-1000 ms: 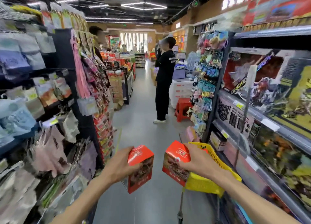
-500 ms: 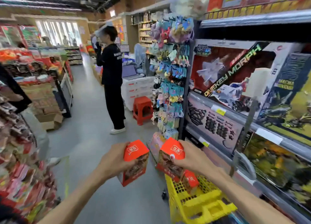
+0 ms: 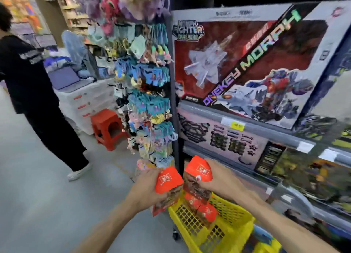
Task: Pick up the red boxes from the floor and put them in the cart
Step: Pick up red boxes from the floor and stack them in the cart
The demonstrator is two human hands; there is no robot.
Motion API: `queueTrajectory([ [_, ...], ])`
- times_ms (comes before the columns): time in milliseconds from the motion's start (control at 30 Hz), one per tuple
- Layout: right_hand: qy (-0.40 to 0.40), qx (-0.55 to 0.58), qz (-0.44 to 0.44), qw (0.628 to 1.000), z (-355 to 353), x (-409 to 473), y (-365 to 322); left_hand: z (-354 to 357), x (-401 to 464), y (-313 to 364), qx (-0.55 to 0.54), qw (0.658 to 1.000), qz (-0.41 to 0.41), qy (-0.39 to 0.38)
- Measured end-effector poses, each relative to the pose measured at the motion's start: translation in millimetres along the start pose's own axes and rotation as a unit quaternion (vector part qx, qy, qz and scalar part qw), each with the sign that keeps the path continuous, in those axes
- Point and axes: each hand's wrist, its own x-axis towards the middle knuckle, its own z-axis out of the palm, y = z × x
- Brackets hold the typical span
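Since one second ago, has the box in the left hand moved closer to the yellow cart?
Yes. The left hand has carried its red box rightward to the rim of the yellow cart.

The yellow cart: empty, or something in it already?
Not empty. Red boxes already lie inside the yellow cart, under the two being held.

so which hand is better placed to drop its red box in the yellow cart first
Right, probably. The right hand holds its red carton box directly above the yellow plastic mesh cart; the left hand's box hangs at its near edge.
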Motion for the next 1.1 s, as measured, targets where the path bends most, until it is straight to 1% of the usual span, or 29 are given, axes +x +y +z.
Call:
queueTrajectory([
  [133, 0.022, -0.018, 0.069, 0.997, 9.4, 21.2, 25.3, 17.4, 72.1, -15.1, 0.017, 0.996, 0.067, -0.049],
  [267, 0.05, -0.013, 0.163, 0.985, 24.7, 25.1, 48.3, 45.4, 133.0, -24.2, 0.001, 0.984, 0.136, -0.118],
  [367, 0.072, -0.014, 0.246, 0.966, 44.5, 20.5, 53.5, 70.3, 169.0, -34.9, 0.035, 0.968, 0.195, -0.156],
  [433, 0.083, -0.003, 0.303, 0.949, 63.3, 14.7, 54.5, 82.5, 181.0, -37.4, 0.03, 0.959, 0.209, -0.188],
  [533, 0.089, -0.019, 0.365, 0.926, 92.5, 10.5, 63.9, 103.1, 196.6, -42.7, 0.02, 0.946, 0.23, -0.227],
  [633, 0.065, -0.075, 0.384, 0.918, 125.3, 9.6, 87.1, 133.9, 209.6, -58.5, 0.01, 0.936, 0.245, -0.251],
  [700, 0.031, -0.114, 0.39, 0.913, 150.0, 12.3, 110.6, 160.4, 214.4, -72.6, 0.012, 0.93, 0.272, -0.247],
  [833, -0.018, -0.139, 0.403, 0.904, 208.2, 26.7, 170.7, 227.0, 226.5, -105.0, 0.024, 0.92, 0.318, -0.228],
  [967, -0.07, -0.184, 0.378, 0.905, 271.7, 34.0, 231.8, 278.7, 236.6, -130.8, 0.042, 0.909, 0.348, -0.227],
  [1100, -0.123, -0.186, 0.362, 0.905, 307.9, 44.8, 264.7, 312.4, 239.3, -153.1, 0.044, 0.909, 0.321, -0.262],
])
